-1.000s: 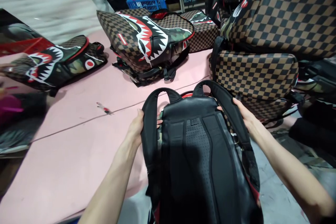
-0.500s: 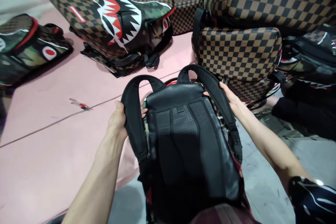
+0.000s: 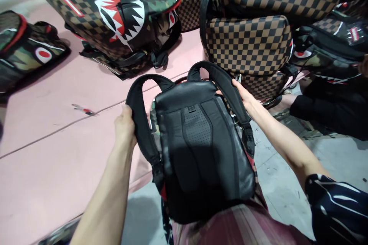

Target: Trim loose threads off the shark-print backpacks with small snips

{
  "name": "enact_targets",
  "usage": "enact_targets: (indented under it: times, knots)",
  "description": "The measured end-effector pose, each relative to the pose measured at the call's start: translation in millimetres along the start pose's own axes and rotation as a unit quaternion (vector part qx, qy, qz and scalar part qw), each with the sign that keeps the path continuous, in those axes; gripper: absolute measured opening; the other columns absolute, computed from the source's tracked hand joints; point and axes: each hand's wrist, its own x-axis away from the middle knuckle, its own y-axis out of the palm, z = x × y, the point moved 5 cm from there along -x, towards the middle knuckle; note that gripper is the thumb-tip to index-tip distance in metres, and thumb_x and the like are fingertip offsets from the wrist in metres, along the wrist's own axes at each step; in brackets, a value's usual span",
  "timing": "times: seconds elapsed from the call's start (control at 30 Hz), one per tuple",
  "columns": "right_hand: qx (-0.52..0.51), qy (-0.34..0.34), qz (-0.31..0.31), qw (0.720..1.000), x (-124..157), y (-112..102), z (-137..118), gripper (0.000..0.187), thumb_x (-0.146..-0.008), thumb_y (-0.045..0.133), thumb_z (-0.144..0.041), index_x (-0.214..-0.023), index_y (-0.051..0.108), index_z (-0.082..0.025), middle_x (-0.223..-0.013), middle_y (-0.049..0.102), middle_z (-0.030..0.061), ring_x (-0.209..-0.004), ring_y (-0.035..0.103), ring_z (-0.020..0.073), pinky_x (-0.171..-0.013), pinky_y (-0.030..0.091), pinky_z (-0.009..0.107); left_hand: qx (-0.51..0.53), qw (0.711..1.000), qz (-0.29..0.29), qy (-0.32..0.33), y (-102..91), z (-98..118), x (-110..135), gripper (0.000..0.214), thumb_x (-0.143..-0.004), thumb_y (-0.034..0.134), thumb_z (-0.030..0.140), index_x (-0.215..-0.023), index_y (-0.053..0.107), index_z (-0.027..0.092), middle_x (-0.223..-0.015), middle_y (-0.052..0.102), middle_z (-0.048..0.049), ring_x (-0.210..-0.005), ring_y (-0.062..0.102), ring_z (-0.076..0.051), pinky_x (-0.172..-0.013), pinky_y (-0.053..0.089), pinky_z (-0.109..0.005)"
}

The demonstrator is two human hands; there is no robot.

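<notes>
A black backpack (image 3: 201,153) is in front of me, its padded back panel and two shoulder straps facing up toward me. Its lower end rests against my plaid clothing, and its top is by the table edge. My left hand (image 3: 125,124) is closed on the left shoulder strap (image 3: 142,122), fingers mostly hidden behind it. Gripping the right shoulder strap (image 3: 230,92) is my right hand (image 3: 244,95), with a fingertip showing on the strap's inner side. Camouflage and checkered material shows along the backpack's sides.
A pink table (image 3: 71,153) carries a checkered shark-mouth backpack (image 3: 115,15), another bag (image 3: 31,49) at left and small red-handled snips (image 3: 83,110). Brown-checkered bags (image 3: 250,46) are stacked at right. Another person's dark sleeve (image 3: 330,107) reaches in there, above a grey floor (image 3: 339,160).
The view has shifted slightly, so the bags and table sit further left and higher. The backpack's lower end shows more, with more plaid clothing below it. Both hands still hold the straps.
</notes>
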Motion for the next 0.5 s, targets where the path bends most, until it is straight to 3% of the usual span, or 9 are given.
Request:
enact_targets:
  times: [0.03, 0.07, 0.13, 0.2, 0.23, 0.33, 0.4, 0.43, 0.5]
  knots:
    - [0.001, -0.001, 0.007, 1.0, 3.4, 3.9, 0.8, 0.058, -0.089, 0.029, -0.059, -0.101, 0.06, -0.012, -0.065, 0.069, 0.0048, -0.035, 0.05, 0.0114, -0.031, 0.043, 0.022, -0.065, 0.991, 0.075, 0.092, -4.3, 12.8, 11.7, 0.045, -0.089, 0.04, 0.05, -0.112, 0.054, 0.014, -0.112, 0.059, -0.0071, -0.112, 0.05, -0.027, -0.092, 0.042, -0.041]
    - [-0.001, -0.005, 0.013, 1.0, 6.6, 8.2, 1.4, 0.057, -0.089, 0.029, -0.059, -0.099, 0.06, -0.013, -0.063, 0.068, 0.0043, -0.036, 0.051, 0.0119, -0.032, 0.044, 0.023, -0.125, 0.963, 0.134, 0.195, -2.3, 27.7, 28.6, 0.043, -0.085, 0.05, 0.048, -0.114, 0.054, 0.016, -0.116, 0.057, -0.0066, -0.117, 0.044, -0.029, -0.097, 0.036, -0.044]
    - [-0.014, -0.018, 0.02, 1.0, 11.2, 17.0, 2.1, 0.053, -0.09, 0.03, -0.056, -0.097, 0.06, -0.013, -0.064, 0.068, 0.0048, -0.041, 0.056, 0.0124, -0.036, 0.047, 0.021, -0.202, 0.892, 0.145, 0.378, 25.4, 52.3, 70.2, 0.04, -0.08, 0.059, 0.044, -0.114, 0.057, 0.022, -0.116, 0.057, -0.0052, -0.119, 0.042, -0.029, -0.101, 0.028, -0.046]
    - [-0.031, -0.038, 0.022, 0.999, 13.0, 24.1, 2.2, 0.048, -0.092, 0.031, -0.051, -0.097, 0.059, -0.013, -0.068, 0.069, 0.0064, -0.048, 0.06, 0.0124, -0.041, 0.05, 0.019, -0.237, 0.852, -0.045, 0.465, 83.0, 61.9, 108.3, 0.022, -0.085, 0.055, 0.038, -0.1, 0.066, 0.026, -0.097, 0.063, -0.0039, -0.102, 0.052, -0.025, -0.097, 0.029, -0.045]
    - [-0.037, -0.046, 0.021, 0.998, 13.0, 26.7, 2.5, 0.047, -0.093, 0.03, -0.049, -0.098, 0.059, -0.013, -0.07, 0.069, 0.0069, -0.051, 0.062, 0.0128, -0.044, 0.051, 0.019, -0.234, 0.834, -0.101, 0.489, 110.3, 65.0, 126.3, 0.02, -0.084, 0.056, 0.038, -0.096, 0.068, 0.028, -0.093, 0.064, -0.0039, -0.097, 0.053, -0.024, -0.094, 0.028, -0.046]
    - [-0.047, -0.061, 0.011, 0.997, 11.9, 30.4, 2.9, 0.045, -0.094, 0.028, -0.048, -0.105, 0.057, -0.014, -0.073, 0.069, 0.0069, -0.057, 0.064, 0.0157, -0.05, 0.055, 0.026, -0.207, 0.798, -0.22, 0.521, 180.1, 70.2, 163.8, 0.018, -0.083, 0.06, 0.036, -0.098, 0.068, 0.03, -0.096, 0.063, -0.0047, -0.096, 0.05, -0.022, -0.092, 0.027, -0.044]
    - [-0.049, -0.069, 0.012, 0.996, 12.2, 29.1, 1.9, 0.045, -0.094, 0.028, -0.048, -0.11, 0.055, -0.016, -0.074, 0.069, 0.006, -0.056, 0.064, 0.0163, -0.049, 0.056, 0.029, -0.158, 0.803, -0.296, 0.492, 205.4, 68.3, 173.5, 0.014, -0.083, 0.059, 0.033, -0.087, 0.071, 0.027, -0.089, 0.063, -0.0041, -0.094, 0.05, -0.02, -0.089, 0.03, -0.04]
    - [-0.049, -0.069, 0.015, 0.996, 12.7, 27.7, 1.4, 0.045, -0.093, 0.028, -0.048, -0.112, 0.054, -0.016, -0.074, 0.07, 0.0056, -0.053, 0.063, 0.0158, -0.047, 0.055, 0.028, -0.119, 0.815, -0.345, 0.45, 210.8, 64.4, 174.6, 0.016, -0.083, 0.059, 0.033, -0.081, 0.071, 0.024, -0.084, 0.062, -0.0036, -0.09, 0.051, -0.019, -0.087, 0.033, -0.037]
    - [-0.047, -0.064, 0.016, 0.997, 13.9, 25.7, 0.3, 0.046, -0.093, 0.029, -0.048, -0.114, 0.054, -0.015, -0.072, 0.069, 0.005, -0.048, 0.06, 0.014, -0.042, 0.053, 0.026, -0.027, 0.847, -0.437, 0.301, 210.8, 49.0, 172.9, 0.027, -0.083, 0.056, 0.038, -0.07, 0.068, 0.018, -0.071, 0.061, -0.0024, -0.075, 0.054, -0.016, -0.076, 0.039, -0.031]
